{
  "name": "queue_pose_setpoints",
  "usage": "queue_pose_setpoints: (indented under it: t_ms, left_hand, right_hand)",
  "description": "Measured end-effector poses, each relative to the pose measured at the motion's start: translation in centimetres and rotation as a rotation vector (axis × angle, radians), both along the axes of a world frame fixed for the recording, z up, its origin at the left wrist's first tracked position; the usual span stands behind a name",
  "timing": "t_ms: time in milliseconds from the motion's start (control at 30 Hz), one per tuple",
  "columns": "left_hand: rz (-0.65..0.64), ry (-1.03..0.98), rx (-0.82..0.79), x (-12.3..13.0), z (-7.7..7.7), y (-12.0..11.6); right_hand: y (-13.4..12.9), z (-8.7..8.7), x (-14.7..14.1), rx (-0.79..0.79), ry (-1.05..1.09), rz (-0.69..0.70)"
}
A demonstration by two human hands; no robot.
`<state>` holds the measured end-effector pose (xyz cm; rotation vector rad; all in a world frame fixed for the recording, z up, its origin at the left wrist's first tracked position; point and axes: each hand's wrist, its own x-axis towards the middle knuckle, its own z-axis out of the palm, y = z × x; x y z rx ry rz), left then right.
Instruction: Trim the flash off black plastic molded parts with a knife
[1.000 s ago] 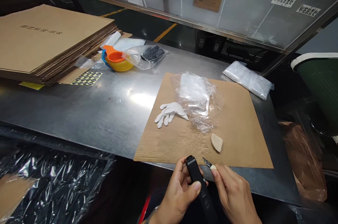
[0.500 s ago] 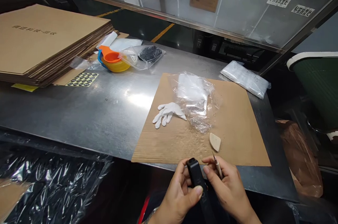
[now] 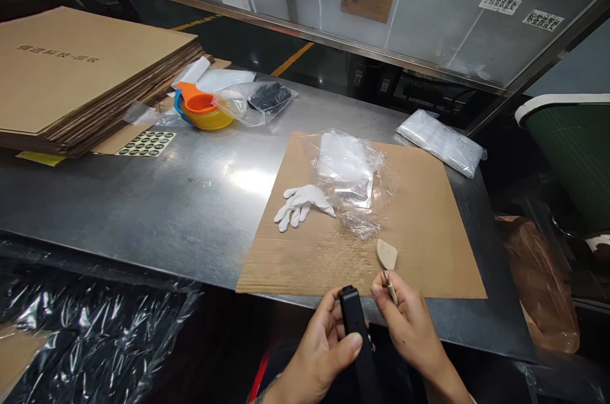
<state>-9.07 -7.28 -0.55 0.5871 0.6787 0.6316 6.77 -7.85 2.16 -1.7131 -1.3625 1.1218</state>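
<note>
My left hand [image 3: 320, 348] is wrapped round a long black plastic part [image 3: 354, 314], held tilted at the table's front edge with its squared end up. Its lower end runs into shadow. Just to the right, my right hand [image 3: 410, 323] pinches a slim craft knife [image 3: 391, 290] with a pale handle; fingertips cover part of it. The knife is apart from the black part. Beyond my right fingertips, a beige wedge-shaped block [image 3: 387, 255] lies on the cardboard sheet [image 3: 305, 270]. A white glove [image 3: 304, 203] rests farther left, beside a crumpled clear plastic bag [image 3: 347, 166].
Stacked flat cardboard [image 3: 119, 54] fills the metal table's [image 3: 210, 201] left back. Nearby are round stickers [image 3: 147, 144], orange and yellow scoops [image 3: 204, 113] and a bagged dark item [image 3: 270, 97]. A plastic-wrapped packet [image 3: 441, 142] lies back right; a green chair [image 3: 567, 156] stands beyond.
My right hand has moved up and slightly right, away from the black part, with the craft knife still in its fingers. My left hand keeps its hold, nearly still.
</note>
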Motion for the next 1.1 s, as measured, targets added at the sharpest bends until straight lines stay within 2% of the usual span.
queue_pose_setpoints:
  t_ms: [300,433,633,833,1100]
  left_hand:
    - [-0.190,-0.114,-0.001,-0.3,0.6,0.4]
    - [-0.235,-0.126,-0.023,-0.3,0.6,0.4]
    - [-0.196,-0.097,-0.012,-0.3,0.7,0.3]
    - [-0.173,-0.080,-0.013,-0.2,0.5,0.3]
    - [-0.162,-0.043,-0.031,-0.4,0.7,0.1]
  right_hand:
    - [0.4,0.9,1.2,-0.047,0.321,0.176]
    - [0.9,0.5,1.6,-0.085,0.302,0.158]
    - [0.6,-0.2,1.5,-0.025,0.200,0.019]
    - [-1.3,0.4,1.4,-0.108,0.282,0.094]
    - [-1.8,0.6,1.5,-0.077,0.306,0.114]
